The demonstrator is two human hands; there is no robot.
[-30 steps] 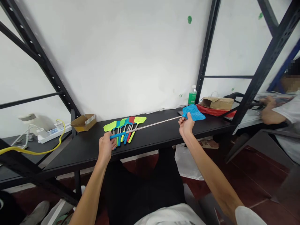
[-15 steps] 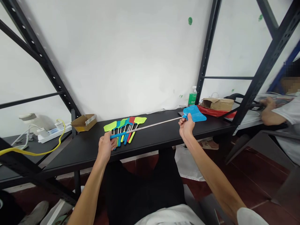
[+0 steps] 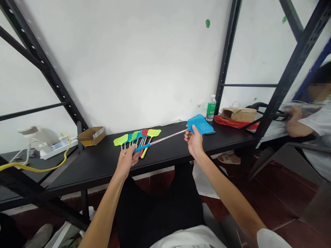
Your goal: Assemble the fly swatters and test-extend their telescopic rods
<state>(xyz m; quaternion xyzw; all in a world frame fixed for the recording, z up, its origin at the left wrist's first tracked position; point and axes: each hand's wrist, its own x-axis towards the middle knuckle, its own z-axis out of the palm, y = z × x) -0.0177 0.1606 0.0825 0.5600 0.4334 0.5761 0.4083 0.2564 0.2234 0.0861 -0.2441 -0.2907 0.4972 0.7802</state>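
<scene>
I hold a blue fly swatter [image 3: 199, 124] with a telescopic metal rod stretched between both hands above the black table [image 3: 103, 163]. My left hand [image 3: 127, 159] is closed around its blue handle. My right hand [image 3: 193, 141] pinches the rod just below the blue mesh head. Behind my left hand, a row of several swatters [image 3: 138, 136] in green, blue, red and yellow lies on the table.
A small open cardboard box [image 3: 91, 135] sits at the table's back left. A green-labelled bottle [image 3: 211, 107], a brown box [image 3: 239, 113] and red packaging stand at the right. Black rack posts [image 3: 227, 57] frame the table. Another person's arm [image 3: 297, 122] works at the far right.
Both hands have come closer together and the rod has shortened. The blue head has moved left, away from the red packaging, and my left hand has shifted right along the row of swatters.
</scene>
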